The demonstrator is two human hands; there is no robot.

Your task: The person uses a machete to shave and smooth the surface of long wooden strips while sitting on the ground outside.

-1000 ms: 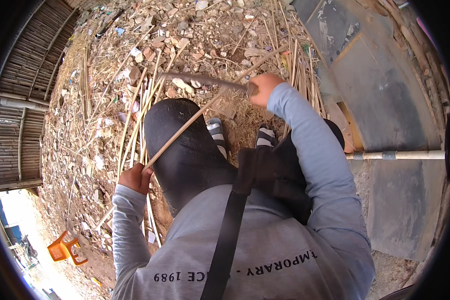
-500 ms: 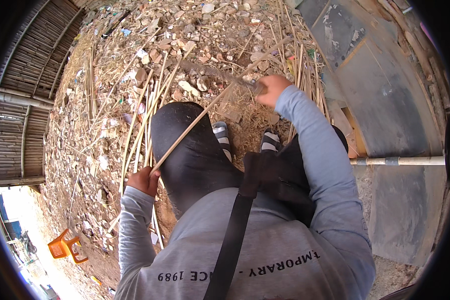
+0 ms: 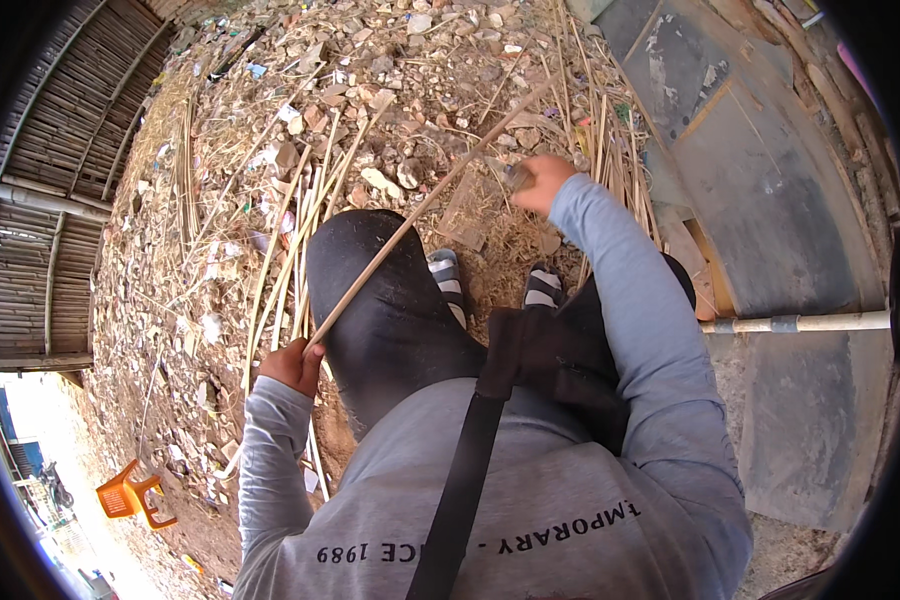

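Beside my left knee, my left hand (image 3: 292,367) is closed round the near end of a long thin bamboo strip (image 3: 410,226). The strip slants over my thigh, up and to the right, its far end out above the stony ground. My right hand (image 3: 545,183) grips the handle end of a long-bladed knife (image 3: 518,177), right of the strip and apart from it. The blade hardly shows now; the earlier frame shows it long and dark. Several loose strips (image 3: 298,215) lie beside my left leg.
More strips (image 3: 610,150) lie at the right by grey sheets (image 3: 770,190). A pale pole (image 3: 830,322) crosses these sheets. Stones and straw cover the ground (image 3: 380,90). An orange plastic chair (image 3: 123,495) stands at lower left, below a slatted bamboo wall (image 3: 75,130).
The knife blade, seen earlier across the strip and pointing left, no longer shows clearly. The strip's far end has shifted slightly left; my left hand has barely moved.
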